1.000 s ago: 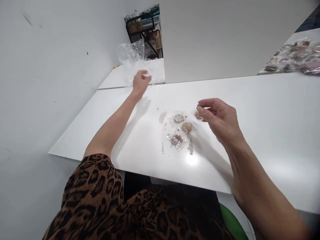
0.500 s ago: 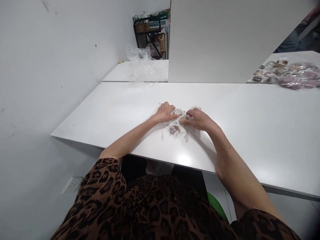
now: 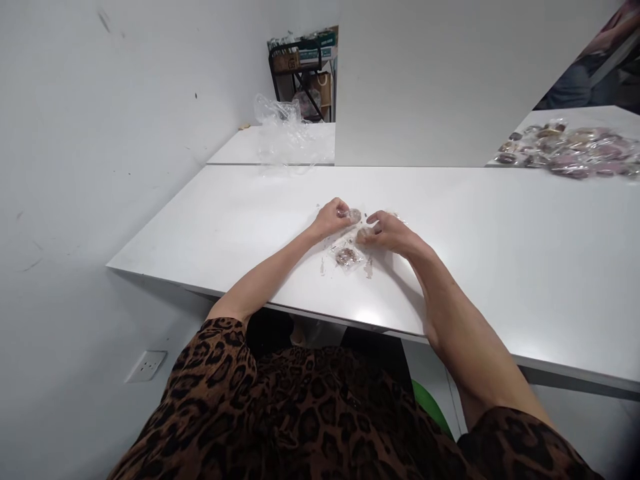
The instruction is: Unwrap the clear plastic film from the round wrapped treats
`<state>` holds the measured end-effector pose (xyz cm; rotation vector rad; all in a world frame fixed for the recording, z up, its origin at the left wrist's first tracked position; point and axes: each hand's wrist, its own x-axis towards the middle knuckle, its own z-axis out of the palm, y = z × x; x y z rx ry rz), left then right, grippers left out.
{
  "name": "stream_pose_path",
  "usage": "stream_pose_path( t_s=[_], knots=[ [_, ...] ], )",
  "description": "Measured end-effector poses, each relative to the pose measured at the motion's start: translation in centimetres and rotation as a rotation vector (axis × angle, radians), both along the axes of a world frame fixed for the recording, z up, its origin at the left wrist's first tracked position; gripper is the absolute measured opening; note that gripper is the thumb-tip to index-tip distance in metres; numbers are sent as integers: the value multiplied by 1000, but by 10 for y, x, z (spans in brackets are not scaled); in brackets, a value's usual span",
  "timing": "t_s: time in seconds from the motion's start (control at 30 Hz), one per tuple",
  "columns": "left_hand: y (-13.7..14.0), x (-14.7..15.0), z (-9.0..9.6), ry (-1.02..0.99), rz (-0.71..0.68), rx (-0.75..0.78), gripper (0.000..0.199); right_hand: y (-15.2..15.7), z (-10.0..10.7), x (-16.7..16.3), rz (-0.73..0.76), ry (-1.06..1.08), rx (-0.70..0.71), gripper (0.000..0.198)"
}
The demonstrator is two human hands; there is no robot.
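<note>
Above the white table, my left hand (image 3: 331,219) pinches the edge of a small clear packet (image 3: 355,215) with a greyish round piece inside. My right hand (image 3: 395,233) has its thumb on a second packet (image 3: 365,235), tan and round, with the fingers curled over it. Between and below the hands lies a clear packet (image 3: 347,257) with reddish-brown contents, flat on the table. Part of another packet (image 3: 399,217) shows behind my right hand, mostly hidden by it. What exactly the packets contain is too small to tell.
A crumpled clear plastic bag (image 3: 283,133) lies at the back left, beside the wall. An upright white panel (image 3: 415,80) stands along the table's back edge. Many wrapped pieces (image 3: 575,150) are heaped at the far right, near another person's arm (image 3: 610,37). Behind stands a black rack (image 3: 297,67).
My left hand has closed on the greyish packet and shifted it slightly up. My right hand has moved a little left, its fingers more curled at the tan packet.
</note>
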<state>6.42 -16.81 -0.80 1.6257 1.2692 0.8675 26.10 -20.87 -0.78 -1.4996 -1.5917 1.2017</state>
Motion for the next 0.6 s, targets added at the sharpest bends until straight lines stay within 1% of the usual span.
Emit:
stream_pose_path(
  t_s=[0.07, 0.1, 0.13, 0.2, 0.27, 0.33, 0.4, 0.43, 0.5, 0.6],
  knots=[
    [-2, -9, 12, -110, 47, -56, 36, 2, 7, 9, -107, 133, 51, 43],
    [-5, -14, 18, -148, 45, -76, 37, 4, 10, 14, -173, 193, 86, 42],
    [-8, -21, 25, -172, 21, -88, 38, 5, 12, 21, -238, 240, 113, 42],
    [-18, -33, 34, -170, -85, -98, 38, 9, 12, 32, -328, 264, 125, 37],
    [-31, -41, 35, -102, -220, -109, 37, 13, 7, 39, -329, 181, 80, 31],
    [-43, -44, 29, 21, -327, -85, 32, 17, 0, 41, -286, 16, 39, 31],
    [-52, -43, 20, 147, -420, -34, 24, 21, -7, 38, -255, -175, 52, 33],
    [-56, -41, 17, 194, -455, -13, 24, 22, -9, 37, -248, -255, 74, 33],
    [-61, -39, 13, 264, -489, 19, 29, 25, -12, 33, -232, -351, 113, 32],
    [-66, -37, 13, 347, -469, 70, 46, 27, -13, 30, -220, -376, 123, 31]
  ],
)
